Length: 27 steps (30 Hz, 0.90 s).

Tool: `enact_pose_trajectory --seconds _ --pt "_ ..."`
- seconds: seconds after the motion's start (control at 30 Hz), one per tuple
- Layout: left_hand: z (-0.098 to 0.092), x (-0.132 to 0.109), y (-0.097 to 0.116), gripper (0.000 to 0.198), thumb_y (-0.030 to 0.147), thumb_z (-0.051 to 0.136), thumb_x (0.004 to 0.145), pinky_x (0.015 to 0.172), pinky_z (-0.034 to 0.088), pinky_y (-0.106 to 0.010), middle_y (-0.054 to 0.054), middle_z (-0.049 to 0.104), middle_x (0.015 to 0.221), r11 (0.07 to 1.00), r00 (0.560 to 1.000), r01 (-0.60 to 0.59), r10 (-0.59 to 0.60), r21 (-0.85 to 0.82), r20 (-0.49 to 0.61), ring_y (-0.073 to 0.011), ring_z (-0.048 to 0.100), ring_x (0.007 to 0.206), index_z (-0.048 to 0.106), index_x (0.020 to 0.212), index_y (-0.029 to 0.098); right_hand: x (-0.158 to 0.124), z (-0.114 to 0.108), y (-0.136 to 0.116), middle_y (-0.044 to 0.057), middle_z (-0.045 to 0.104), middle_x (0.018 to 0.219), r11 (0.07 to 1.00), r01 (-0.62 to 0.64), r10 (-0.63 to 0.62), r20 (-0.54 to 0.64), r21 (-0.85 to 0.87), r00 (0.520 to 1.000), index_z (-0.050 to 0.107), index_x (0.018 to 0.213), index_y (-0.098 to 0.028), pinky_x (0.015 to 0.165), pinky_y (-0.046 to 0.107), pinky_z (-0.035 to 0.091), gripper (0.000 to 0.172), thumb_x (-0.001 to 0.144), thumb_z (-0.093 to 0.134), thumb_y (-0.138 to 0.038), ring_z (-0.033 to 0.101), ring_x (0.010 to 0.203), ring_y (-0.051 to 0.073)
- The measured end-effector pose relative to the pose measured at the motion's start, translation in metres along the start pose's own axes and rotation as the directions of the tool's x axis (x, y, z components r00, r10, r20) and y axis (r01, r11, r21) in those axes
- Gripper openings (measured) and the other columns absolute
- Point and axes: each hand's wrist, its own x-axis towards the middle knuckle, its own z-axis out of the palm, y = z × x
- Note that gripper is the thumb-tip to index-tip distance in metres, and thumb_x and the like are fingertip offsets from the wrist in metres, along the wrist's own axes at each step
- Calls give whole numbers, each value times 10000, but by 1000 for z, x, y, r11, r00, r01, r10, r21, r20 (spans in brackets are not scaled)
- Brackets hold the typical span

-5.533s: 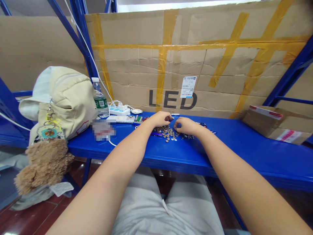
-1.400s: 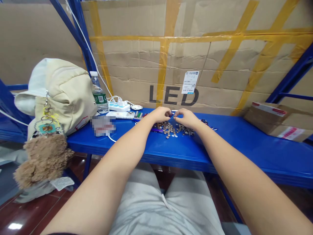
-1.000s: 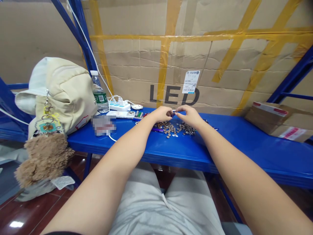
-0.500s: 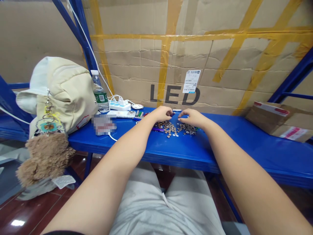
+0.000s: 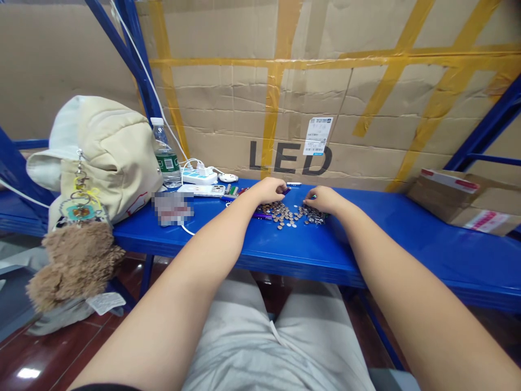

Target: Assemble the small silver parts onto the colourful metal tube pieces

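Note:
My left hand is closed around a small dark purple piece, whose kind is too small to tell. Below it, a scatter of small round coin-like metal pieces covers part of the blue tabletop. My right hand has its fingertips pinched together over a pile of small dark metal pieces. Something tiny with a green glint shows at those fingertips, too small to name. A purple pen-like stick lies under my left wrist.
A phone, a power strip, a water bottle and a cream bag with a brown plush stand left. A slim white stick lies behind my hands. A cardboard box sits right; a large taped carton backs the table.
My right hand has dipped slightly toward the dark metal pile, and its fingers have drawn together. My left hand stays nearly where it was, with the purple piece still in it.

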Motion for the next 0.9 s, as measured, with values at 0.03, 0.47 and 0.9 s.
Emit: enact_pose_trajectory --seconds 0.03,0.47,0.9 --pt "0 0 0 314 176 585 733 807 486 -274 -62 679 1011 1000 1000 2 -2 -4 1 -170 626 894 627 1043 144 1 1 1 67 704 824 1000 19 -18 -33 4 999 708 790 -194 693 287 464 149 740 620 -303 621 751 197" --pt "-1 0 17 288 323 506 834 769 470 -286 -56 677 990 987 999 -42 36 -152 -40 -171 609 862 639 1020 148 -2 -3 -17 70 676 788 796 84 106 -275 599 956 653 835 -135 707 312 458 264 794 533 -366 577 702 170" --pt "8 1 40 269 243 404 919 805 410 -325 -133 620 1029 874 932 -141 276 466 -236 -234 575 981 627 995 114 -3 -4 -32 -38 399 484 362 -97 341 -35 927 940 395 563 -217 537 279 412 235 767 511 -222 416 461 110"
